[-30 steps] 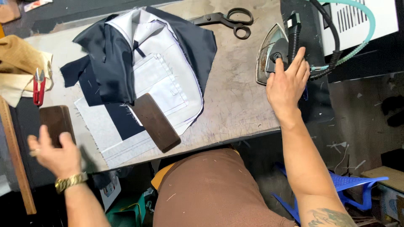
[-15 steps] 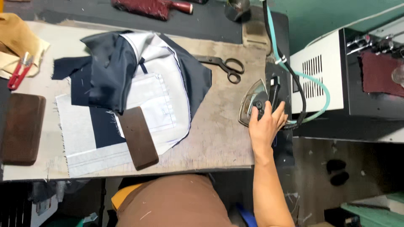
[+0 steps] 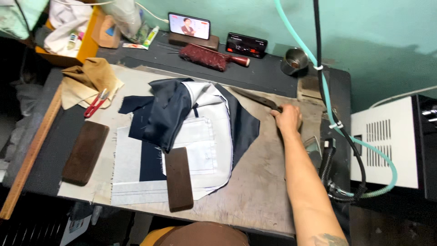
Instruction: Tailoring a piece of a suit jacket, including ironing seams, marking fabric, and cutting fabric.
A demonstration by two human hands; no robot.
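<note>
The right hand [image 3: 287, 119] closes around the handles of the dark scissors [image 3: 257, 99], whose blades lie flat on the surface [image 3: 255, 191], pointing toward the navy and white fabric [image 3: 195, 123]. A brown wooden block [image 3: 178, 178] rests on that fabric.

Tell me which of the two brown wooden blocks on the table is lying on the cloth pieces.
The narrower wooden block, nearer the middle, lies on the white and navy cloth. The wider block at the left rests beside the cloth, on the table cover.
</note>
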